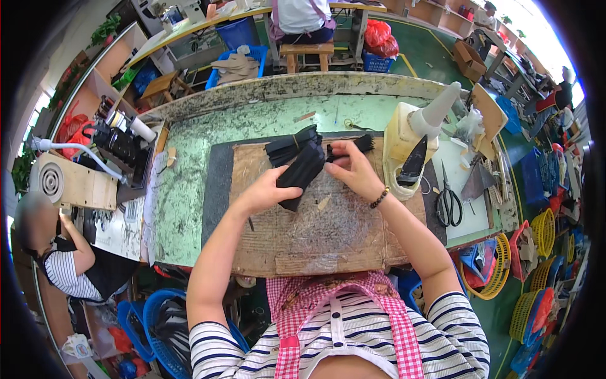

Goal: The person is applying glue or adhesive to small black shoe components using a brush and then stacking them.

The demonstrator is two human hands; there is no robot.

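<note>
- The left hand point(270, 191) is curled round a bundle of black strips point(303, 172), thumb on top.
- The right hand point(356, 172) is partly open, fingers bent and thumb near the forefinger at the bundle's far end; whether it pinches any strip I cannot tell.
- Just beyond the left hand lies a second black bundle point(284, 149), tied with a band; a third black bundle point(362, 143) shows behind the right hand's fingers.
- Under both hands is a worn brown board point(303, 243). Its near part, between the forearms, gives room to move, with one tan scrap point(324, 203) on it; its near edge runs close to the apron point(287, 360).
- A dark mat point(218, 167) juts past the board left of the left hand.
- Farther left, the green counter point(180, 215) offers the widest room.
- Right of the right hand the way is tight: a yellowish bottle point(396, 136) with a grey cone, a pale cup point(404, 189) with a black piece point(413, 161) in it, then scissors point(447, 189).
- Beyond both hands, a raised ledge point(341, 82) closes the counter's far edge.
- Past it stand a blue basket point(210, 79) and a wooden stool point(306, 48).
</note>
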